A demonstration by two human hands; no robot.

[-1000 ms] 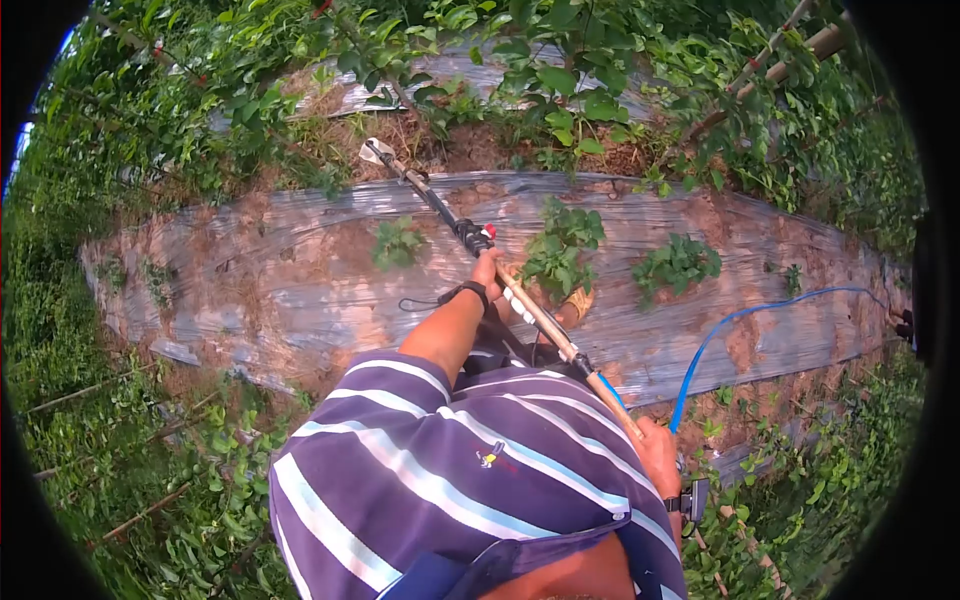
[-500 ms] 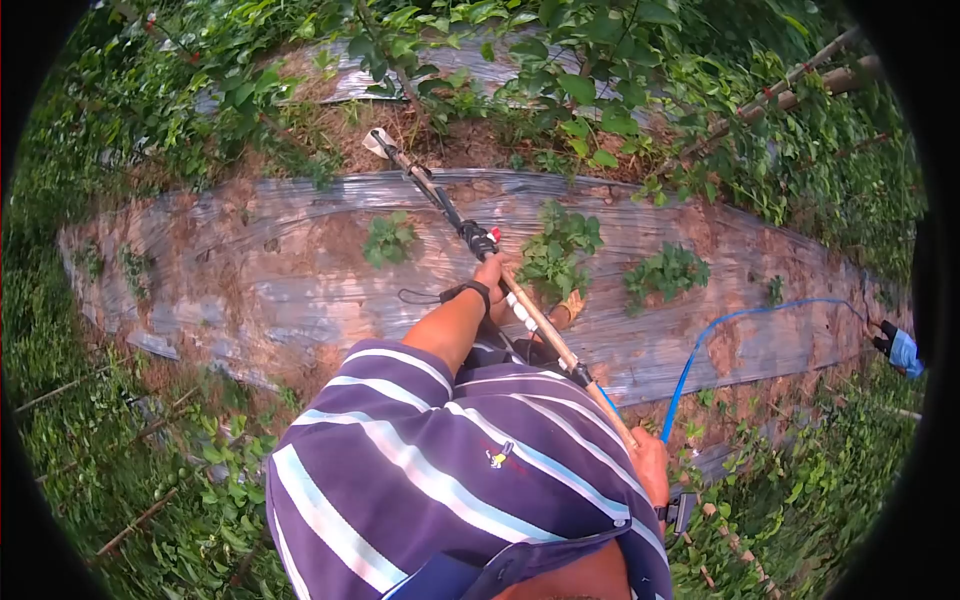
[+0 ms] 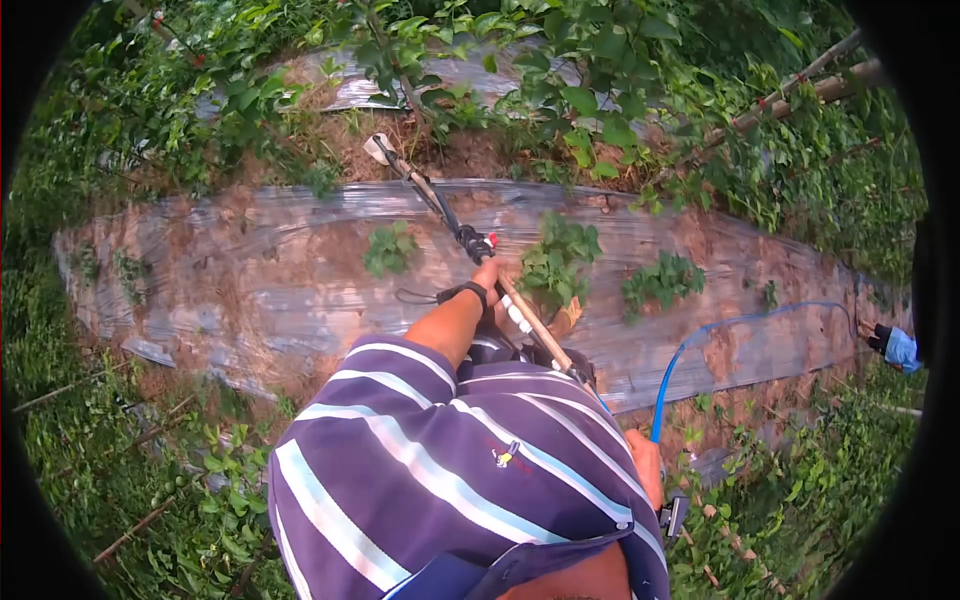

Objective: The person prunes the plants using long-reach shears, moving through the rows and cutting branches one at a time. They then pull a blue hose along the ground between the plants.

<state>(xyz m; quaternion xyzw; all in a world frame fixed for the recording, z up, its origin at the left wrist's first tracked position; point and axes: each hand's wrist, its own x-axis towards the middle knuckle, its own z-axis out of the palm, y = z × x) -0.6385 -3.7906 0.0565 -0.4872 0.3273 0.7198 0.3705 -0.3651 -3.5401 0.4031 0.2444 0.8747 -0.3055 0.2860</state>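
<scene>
Well, the person stands over a bed covered in plastic mulch sheet [image 3: 250, 270], handling a long spray lance [image 3: 535, 325] two-handed. The left arm reaches forward and down, elbow only slightly bent, a dark wrist strap [image 3: 468, 291] showing just behind the hand. The left hand [image 3: 488, 275] is wrapped closed around the shaft, right behind a black valve with a red knob [image 3: 478, 240].

From there the lance runs up and away to the left, across the sheet, and its pale nozzle head [image 3: 378, 148] sits over the bare soil strip at the far edge of the bed, under overhanging leaves.

The right hand [image 3: 647, 468] is drawn back low beside the body, at the rear end of the lance, where a blue hose [image 3: 690, 345] curves in from the right. Its fingers are hidden by the striped shirt [image 3: 420, 470], so I cannot tell how firmly it grips.

Three small seedlings poke through the sheet: one [image 3: 390, 248] left of the lance, one [image 3: 560, 258] just right of the left hand, and one [image 3: 662, 282] further right. At the far right edge another person's blue sleeve [image 3: 897, 347] shows, well apart.
</scene>
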